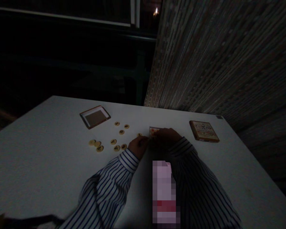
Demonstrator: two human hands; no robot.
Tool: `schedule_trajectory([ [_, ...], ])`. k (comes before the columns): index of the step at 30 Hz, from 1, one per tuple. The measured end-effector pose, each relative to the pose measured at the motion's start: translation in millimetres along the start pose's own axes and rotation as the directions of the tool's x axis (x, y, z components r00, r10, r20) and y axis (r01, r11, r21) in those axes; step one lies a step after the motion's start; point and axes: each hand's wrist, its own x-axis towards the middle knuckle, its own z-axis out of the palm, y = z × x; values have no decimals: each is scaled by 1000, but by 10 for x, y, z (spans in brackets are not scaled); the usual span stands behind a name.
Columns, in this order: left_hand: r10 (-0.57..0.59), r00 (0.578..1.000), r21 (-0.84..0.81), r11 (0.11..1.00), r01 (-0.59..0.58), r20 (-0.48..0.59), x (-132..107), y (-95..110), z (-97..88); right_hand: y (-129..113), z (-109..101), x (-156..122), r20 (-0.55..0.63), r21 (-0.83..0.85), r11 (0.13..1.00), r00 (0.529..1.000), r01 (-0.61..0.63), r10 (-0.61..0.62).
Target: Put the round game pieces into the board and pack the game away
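Both my hands meet over a small printed card or board point(153, 131) on the white table point(38, 152). My left hand point(138, 147) is curled, its fingers closed at the card's left edge beside a round wooden piece point(139, 135). My right hand point(167, 137) lies over the card, fingers bent down on it; what they hold is hidden in the dim light. Several round tan game discs point(114, 141) with dark marks lie scattered to the left of my hands. Both sleeves are white with dark stripes.
An open shallow box tray point(94, 116) with a brown inside lies at the back left. A closed printed box lid point(204, 130) lies at the right. A slatted wall point(216, 57) rises behind the table. The room is very dark.
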Motion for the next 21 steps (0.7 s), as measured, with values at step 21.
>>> schedule_trajectory([
  [21,239,969,314,917,-247,64,-64,-93,144,302,600,-691,-228,425,877,911,-224,344],
])
